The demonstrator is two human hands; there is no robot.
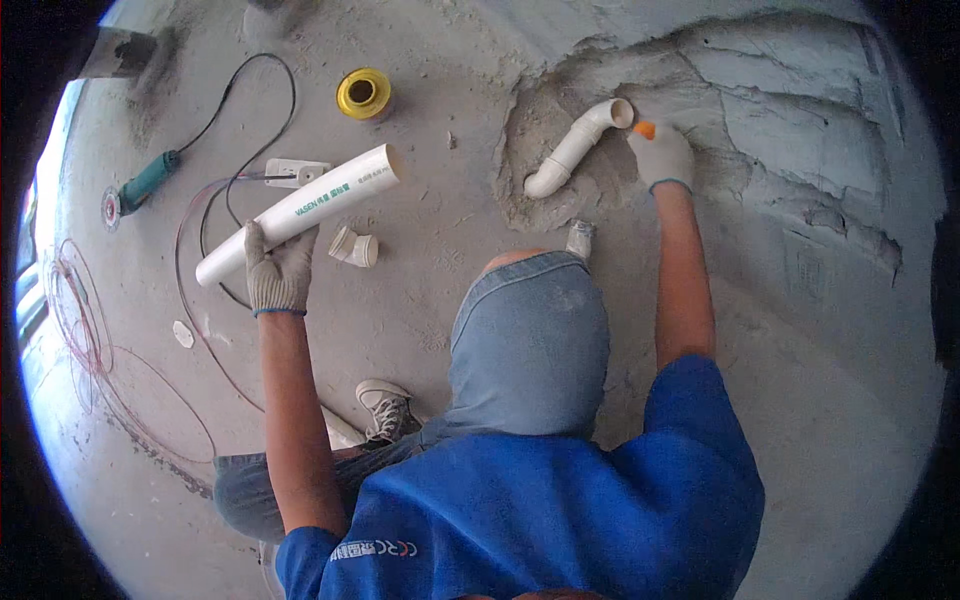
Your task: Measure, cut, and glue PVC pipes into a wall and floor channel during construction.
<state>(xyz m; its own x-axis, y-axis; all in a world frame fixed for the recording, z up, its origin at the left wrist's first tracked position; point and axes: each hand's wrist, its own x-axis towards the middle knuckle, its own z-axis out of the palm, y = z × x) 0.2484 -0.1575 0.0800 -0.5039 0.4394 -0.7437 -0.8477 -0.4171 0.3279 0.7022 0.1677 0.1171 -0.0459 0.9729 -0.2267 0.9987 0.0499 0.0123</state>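
My left hand (280, 278), in a pale knitted glove, is closed around a long straight white plastic pipe (345, 192). The pipe is held slanting, its far right end pointing away from me. At the right, my gloved right hand (664, 163) is closed on a small orange object (645, 130) whose kind I cannot make out. That hand is beside the mouth of a white drainpipe with elbow bends (570, 155), which lies in a hollow broken into the floor. A loose short white pipe fitting (354, 247) rests on the floor near my left hand.
On the left lie a teal angle grinder (148, 184) with its black cord, a white power strip (296, 172) and tangled thin reddish wire (92, 345). A yellow round spool-like object (363, 93) stands farther off. The rough, chipped recess (780, 110) extends rightward.
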